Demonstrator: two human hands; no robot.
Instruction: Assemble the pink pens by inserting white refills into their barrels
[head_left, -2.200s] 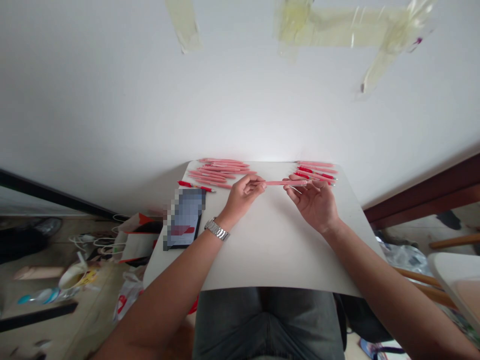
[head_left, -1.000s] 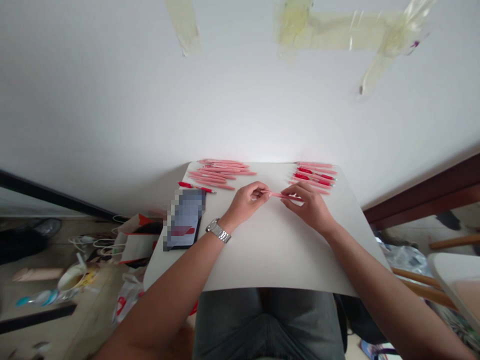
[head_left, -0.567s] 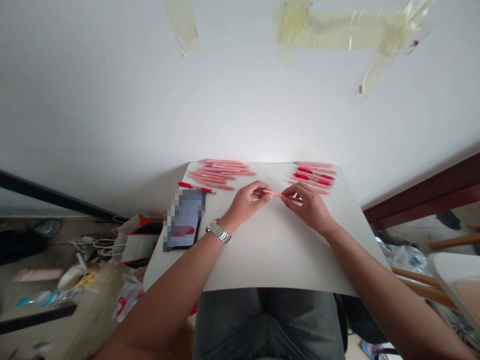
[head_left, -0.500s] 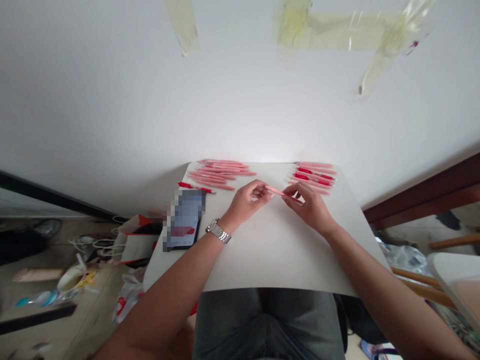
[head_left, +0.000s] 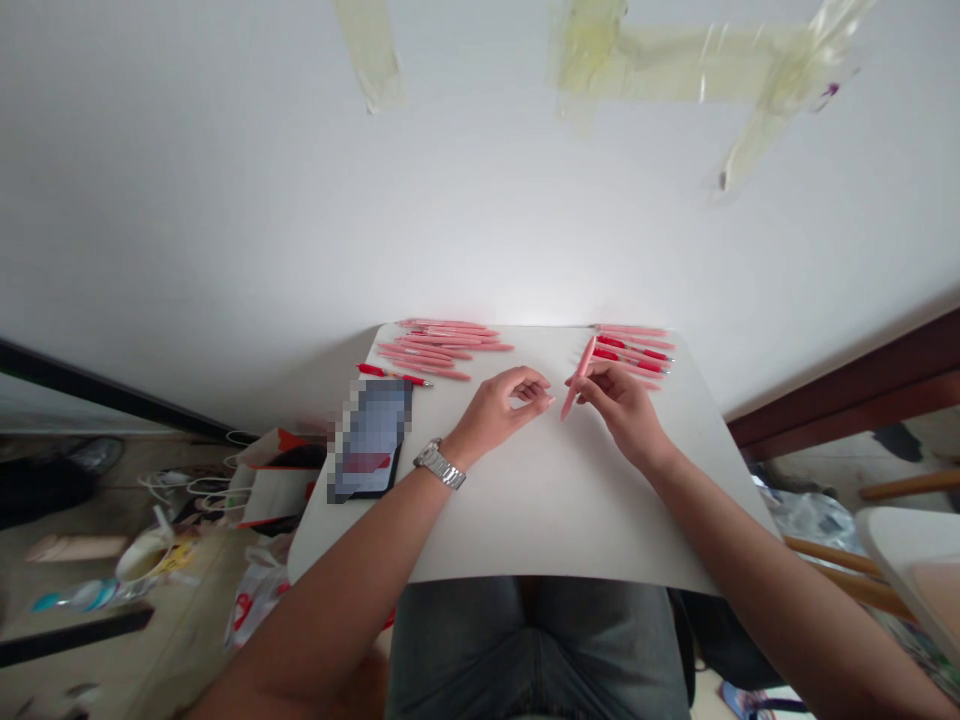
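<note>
A pink pen (head_left: 578, 378) is pinched between the thumb and fingers of my right hand (head_left: 616, 400), tilted with its upper end toward the wall. My left hand (head_left: 504, 403) is just to the left of it, fingers curved, thumb and fingertips apart, holding nothing. Several pink pens (head_left: 442, 350) lie in a loose pile at the back left of the white table (head_left: 540, 500). Behind my right hand lies a second group of pink pens (head_left: 634, 331), with two red pens (head_left: 634, 348) among them.
A phone (head_left: 371, 435), partly blurred out, lies at the table's left, with a red pen (head_left: 394, 375) just behind it. The wall (head_left: 480, 220) meets the table's back edge. Bags (head_left: 277, 490) and a bottle (head_left: 82, 597) are on the floor at left.
The pen was stretched between both hands. My left hand has let go of it, and my right hand has turned it from nearly level to steeply tilted.
</note>
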